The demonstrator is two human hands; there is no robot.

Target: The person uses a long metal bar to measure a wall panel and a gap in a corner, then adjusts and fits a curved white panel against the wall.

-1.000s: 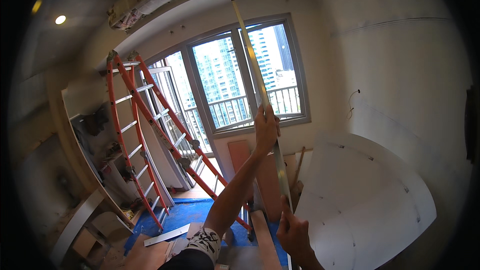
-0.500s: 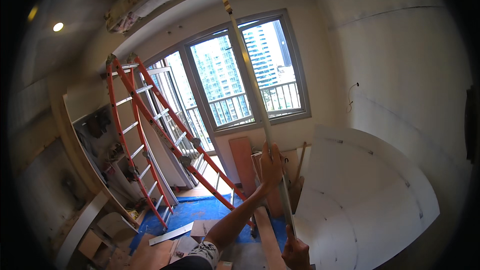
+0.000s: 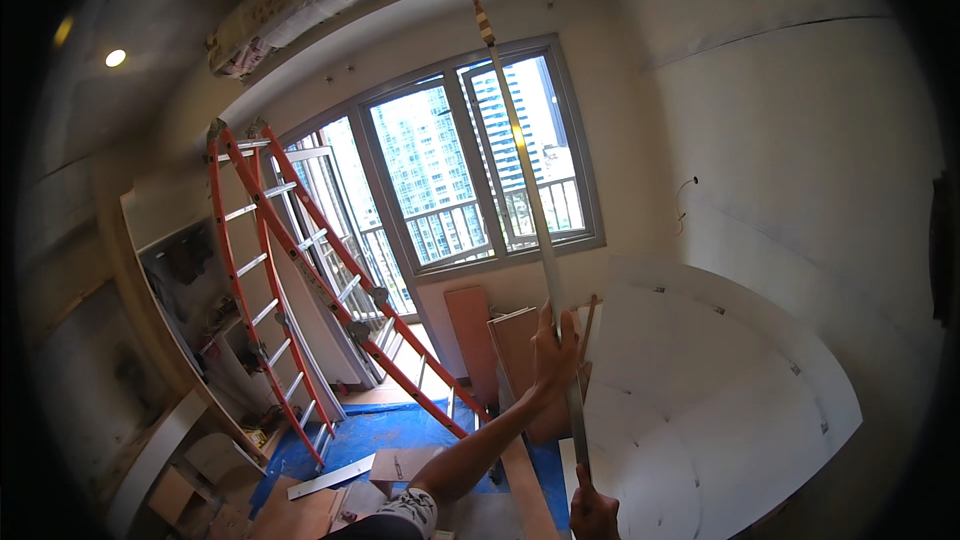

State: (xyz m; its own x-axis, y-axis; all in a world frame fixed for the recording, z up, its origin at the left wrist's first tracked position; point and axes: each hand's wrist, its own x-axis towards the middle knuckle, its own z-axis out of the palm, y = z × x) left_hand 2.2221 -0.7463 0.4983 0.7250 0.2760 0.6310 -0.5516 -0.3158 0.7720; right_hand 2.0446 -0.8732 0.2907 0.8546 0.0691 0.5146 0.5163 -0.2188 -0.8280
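Note:
A long pale pole [image 3: 536, 190] slants up in front of the window. At its top is a striped brown-and-tan handle [image 3: 484, 22] with a thin bent wire, which looks like a paint roller frame, close to the ceiling edge. Partway down, my left hand [image 3: 552, 352] is closed around the pole, its forearm reaching in from the lower left. Lower down, near the bottom edge of the picture, my right hand [image 3: 594, 512] grips the pole in a fist. Whatever touches the ceiling edge is too small to make out clearly.
An orange stepladder [image 3: 300, 250] stands at left on a blue sheet [image 3: 395, 427]. A large white panel [image 3: 720, 400] leans at right. Boards [image 3: 468, 335] rest below the window [image 3: 430, 170]; cut pieces [image 3: 400, 465] lie nearby. A wrapped unit [image 3: 300, 10] hangs overhead.
The pole's top has shifted right and slightly down in the picture, and both hands sit a little lower. The whole view has turned slightly; both hands keep their hold.

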